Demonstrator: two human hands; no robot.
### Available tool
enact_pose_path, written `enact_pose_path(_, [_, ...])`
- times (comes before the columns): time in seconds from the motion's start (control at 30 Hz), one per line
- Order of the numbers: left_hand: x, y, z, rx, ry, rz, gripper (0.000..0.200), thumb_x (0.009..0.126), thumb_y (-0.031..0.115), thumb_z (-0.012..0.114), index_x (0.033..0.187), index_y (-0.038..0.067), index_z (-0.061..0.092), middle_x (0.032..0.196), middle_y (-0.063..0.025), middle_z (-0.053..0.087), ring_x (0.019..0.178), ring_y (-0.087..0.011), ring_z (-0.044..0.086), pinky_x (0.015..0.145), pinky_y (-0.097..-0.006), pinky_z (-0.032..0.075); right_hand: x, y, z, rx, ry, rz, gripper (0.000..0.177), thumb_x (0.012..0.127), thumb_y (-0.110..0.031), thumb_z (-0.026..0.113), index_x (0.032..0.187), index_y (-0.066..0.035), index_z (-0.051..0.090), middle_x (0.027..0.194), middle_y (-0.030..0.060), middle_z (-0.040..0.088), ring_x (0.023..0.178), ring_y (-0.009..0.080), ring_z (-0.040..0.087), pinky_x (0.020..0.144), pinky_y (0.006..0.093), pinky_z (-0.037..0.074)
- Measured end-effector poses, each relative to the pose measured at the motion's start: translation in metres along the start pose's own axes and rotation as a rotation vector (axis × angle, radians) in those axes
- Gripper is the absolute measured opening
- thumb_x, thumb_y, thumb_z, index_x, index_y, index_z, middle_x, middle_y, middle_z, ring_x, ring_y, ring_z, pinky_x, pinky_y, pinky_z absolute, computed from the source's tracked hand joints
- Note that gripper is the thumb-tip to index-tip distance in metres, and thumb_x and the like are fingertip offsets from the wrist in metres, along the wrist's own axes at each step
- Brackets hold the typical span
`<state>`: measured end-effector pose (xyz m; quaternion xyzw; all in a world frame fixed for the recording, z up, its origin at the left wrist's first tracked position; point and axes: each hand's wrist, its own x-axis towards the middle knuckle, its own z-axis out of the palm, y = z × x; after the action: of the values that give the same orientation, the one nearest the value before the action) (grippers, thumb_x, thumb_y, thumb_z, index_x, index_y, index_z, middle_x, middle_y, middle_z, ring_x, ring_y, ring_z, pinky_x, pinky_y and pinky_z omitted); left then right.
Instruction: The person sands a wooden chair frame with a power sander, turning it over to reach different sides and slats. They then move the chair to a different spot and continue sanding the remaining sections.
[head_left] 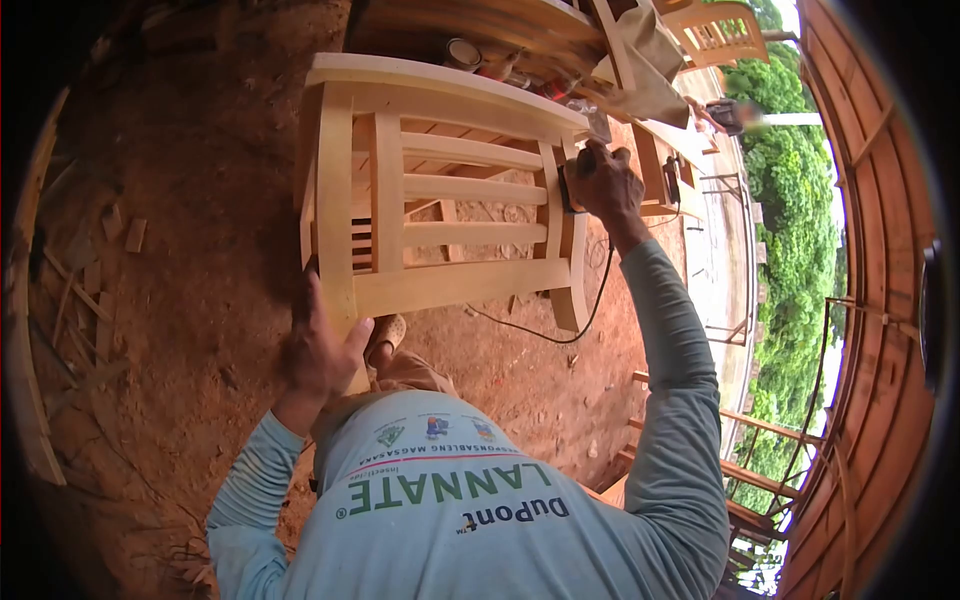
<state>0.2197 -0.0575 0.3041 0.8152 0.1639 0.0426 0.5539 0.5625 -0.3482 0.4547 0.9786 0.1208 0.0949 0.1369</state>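
Note:
A pale wooden chair frame [440, 279] with slats lies in front of my body, tilted in the view. My right hand [608, 190] is wrapped round a dark power sander [572, 187], which is against the frame's right-hand end. From near it a black cord [572, 341] hangs in a loop below the frame. My left hand [325, 340] rests at the lower left corner of the frame, thumb and fingers apart, with the palm against the wood.
Wood scraps [95, 300] lie on the dirt floor at the left. Behind the frame stands a wooden bench or table with a can [463, 54] and bottles. Another slatted wooden piece [715, 32] is at the upper right. A person [728, 116] is in the background.

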Motion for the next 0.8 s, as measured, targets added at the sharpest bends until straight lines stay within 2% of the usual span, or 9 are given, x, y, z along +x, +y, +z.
enact_pose_path(0.03, [0.000, -0.002, 0.002, -0.022, 0.000, 0.000, 0.093, 0.094, 0.020, 0.072, 0.161, -0.013, 0.016, 0.149, -0.0304, 0.051, 0.135, -0.0384, 0.055, 0.114, -0.0425, 0.045, -0.007, 0.004, 0.001, 0.008, 0.006, 0.007, 0.055, 0.085, -0.048, 0.074, 0.134, -0.025, 0.065, 0.126, 0.0225, 0.061, 0.096, 0.0445, 0.073, 0.086, 0.0531, 0.058])
enact_pose_path(0.13, [0.000, -0.005, 0.003, -0.049, 0.033, 0.033, 0.096, 0.088, 0.023, 0.075, 0.162, -0.006, 0.021, 0.154, -0.0326, 0.042, 0.140, -0.0477, 0.045, 0.117, -0.0504, 0.039, -0.031, 0.010, -0.003, 0.020, 0.033, 0.018, 0.052, 0.088, -0.048, 0.071, 0.133, -0.023, 0.065, 0.119, 0.0217, 0.061, 0.092, 0.0446, 0.073, 0.084, 0.0535, 0.058])
enact_pose_path(0.23, [0.001, 0.001, -0.002, -0.003, 0.016, 0.075, 0.091, 0.095, 0.017, 0.070, 0.161, -0.013, 0.015, 0.150, -0.0299, 0.051, 0.136, -0.0376, 0.055, 0.116, -0.0420, 0.043, -0.054, 0.017, -0.002, 0.039, 0.070, 0.000, 0.051, 0.089, -0.048, 0.070, 0.134, -0.023, 0.064, 0.116, 0.0211, 0.060, 0.088, 0.0443, 0.073, 0.081, 0.0532, 0.058])
enact_pose_path(0.37, [0.001, -0.003, 0.002, -0.056, 0.013, 0.071, 0.092, 0.095, 0.019, 0.071, 0.161, -0.013, 0.015, 0.151, -0.0303, 0.050, 0.137, -0.0374, 0.054, 0.116, -0.0417, 0.043, -0.077, 0.034, 0.013, 0.044, 0.114, -0.068, 0.060, 0.080, -0.038, 0.079, 0.136, -0.025, 0.059, 0.119, 0.0198, 0.058, 0.097, 0.0428, 0.070, 0.079, 0.0545, 0.058])
enact_pose_path(0.47, [0.000, -0.002, 0.002, -0.049, 0.003, 0.045, 0.092, 0.095, 0.019, 0.072, 0.161, -0.013, 0.016, 0.151, -0.0308, 0.049, 0.138, -0.0375, 0.054, 0.116, -0.0412, 0.043, -0.087, 0.038, 0.014, 0.071, 0.100, -0.028, 0.066, 0.076, -0.033, 0.081, 0.137, -0.025, 0.058, 0.123, 0.0181, 0.057, 0.103, 0.0412, 0.069, 0.080, 0.0548, 0.058])
enact_pose_path(0.53, [0.000, 0.013, -0.008, 0.022, -0.029, -0.028, 0.092, 0.095, 0.019, 0.072, 0.161, -0.013, 0.016, 0.152, -0.0311, 0.049, 0.138, -0.0375, 0.054, 0.116, -0.0406, 0.043, -0.094, 0.037, 0.012, 0.081, 0.089, -0.010, 0.066, 0.076, -0.034, 0.082, 0.137, -0.026, 0.058, 0.125, 0.0168, 0.056, 0.103, 0.0403, 0.069, 0.080, 0.0541, 0.058])
enact_pose_path(0.73, [0.000, 0.003, -0.002, -0.017, -0.018, 0.014, 0.092, 0.095, 0.020, 0.071, 0.161, -0.014, 0.015, 0.152, -0.0322, 0.049, 0.139, -0.0383, 0.053, 0.116, -0.0396, 0.043, -0.107, 0.040, 0.017, 0.076, 0.104, 0.006, 0.066, 0.076, -0.033, 0.083, 0.137, -0.027, 0.058, 0.129, 0.0154, 0.055, 0.102, 0.0393, 0.070, 0.078, 0.0535, 0.059])
enact_pose_path(0.8, [0.001, -0.001, 0.001, -0.061, -0.014, 0.001, 0.094, 0.093, 0.024, 0.073, 0.161, -0.011, 0.017, 0.153, -0.0353, 0.045, 0.138, -0.0455, 0.051, 0.115, -0.0449, 0.044, -0.112, 0.043, 0.016, 0.088, 0.104, 0.006, 0.066, 0.076, -0.033, 0.083, 0.137, -0.028, 0.057, 0.129, 0.0152, 0.054, 0.101, 0.0396, 0.070, 0.078, 0.0537, 0.059])
